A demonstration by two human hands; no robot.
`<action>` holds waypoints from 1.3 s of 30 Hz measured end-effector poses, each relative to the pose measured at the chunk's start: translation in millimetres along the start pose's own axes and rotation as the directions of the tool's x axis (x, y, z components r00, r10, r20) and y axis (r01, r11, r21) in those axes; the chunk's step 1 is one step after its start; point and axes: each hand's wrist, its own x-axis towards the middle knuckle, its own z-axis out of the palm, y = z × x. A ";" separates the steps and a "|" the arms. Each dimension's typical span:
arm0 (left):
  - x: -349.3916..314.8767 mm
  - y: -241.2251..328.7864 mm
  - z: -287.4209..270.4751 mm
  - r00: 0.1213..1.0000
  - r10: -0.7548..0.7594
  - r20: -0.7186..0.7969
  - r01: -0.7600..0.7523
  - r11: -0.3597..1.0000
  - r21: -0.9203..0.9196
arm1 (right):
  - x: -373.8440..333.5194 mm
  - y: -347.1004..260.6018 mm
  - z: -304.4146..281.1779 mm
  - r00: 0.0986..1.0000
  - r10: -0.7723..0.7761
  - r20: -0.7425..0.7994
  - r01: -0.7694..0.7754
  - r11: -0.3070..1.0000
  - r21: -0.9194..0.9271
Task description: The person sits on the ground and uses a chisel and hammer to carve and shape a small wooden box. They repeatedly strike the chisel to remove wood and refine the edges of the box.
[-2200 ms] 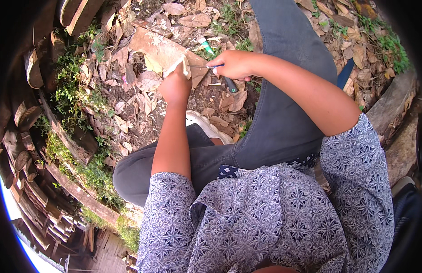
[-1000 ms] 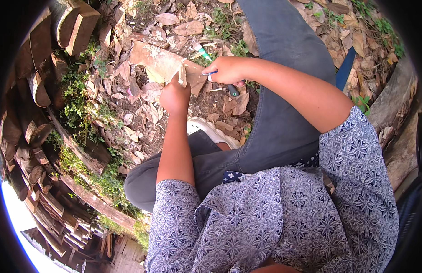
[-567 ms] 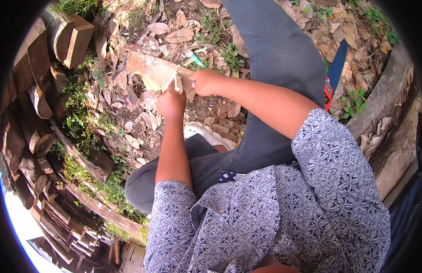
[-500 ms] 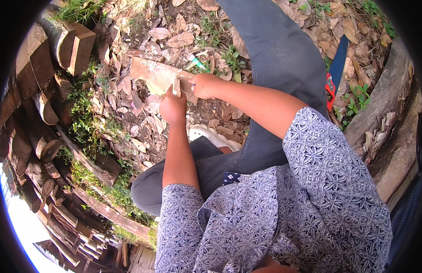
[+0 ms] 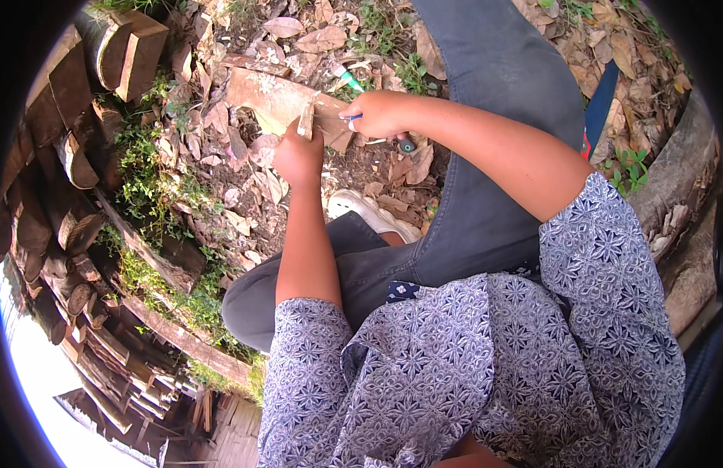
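Observation:
My left hand (image 5: 299, 160) is closed around a short, pale stick of wood (image 5: 306, 123), which stands up from the fist over a flat board (image 5: 260, 92) on the ground. Just right of it, my right hand (image 5: 381, 115) grips a tool with a dark handle (image 5: 406, 143); the handle's rounded end, marked with green, sticks out below the palm. The tool's working end is hidden or too small to make out. Beyond my right hand lies a slim green and white object (image 5: 346, 77), its kind unclear.
Dry leaves (image 5: 322, 39) and small plants cover the soil. Stacked timber (image 5: 45, 117) rises on the left. A saw with a dark blue blade (image 5: 601, 105) and red handle lies right of my leg (image 5: 509, 93), near a log (image 5: 673, 156). My pale shoe (image 5: 369, 212) sits below the hands.
My right hand has drawn away from the stick, up and to the right, and its tool's handle end now shows. My left hand still holds the stick over the board.

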 end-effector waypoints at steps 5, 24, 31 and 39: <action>-2.3 7.3 -4.0 0.995 0.052 0.088 -0.057 0.997 0.053 | 33.2 5.7 14.8 0.996 0.048 -0.075 -0.047 0.999 0.025; 14.9 64.5 -221.1 0.920 0.367 -0.134 -0.354 0.639 -0.683 | -95.1 -83.1 -50.0 0.456 -0.391 -0.800 0.611 0.791 -0.038; -8.3 45.8 -264.2 0.842 0.416 -0.343 -0.537 0.704 -0.465 | -140.5 -134.3 -55.4 0.556 -0.459 -0.693 0.598 0.800 -0.050; -6.8 29.2 -305.5 0.737 0.420 -0.529 -0.675 0.466 -0.572 | -186.1 -203.9 -67.1 0.508 -0.590 -0.627 0.613 0.759 -0.218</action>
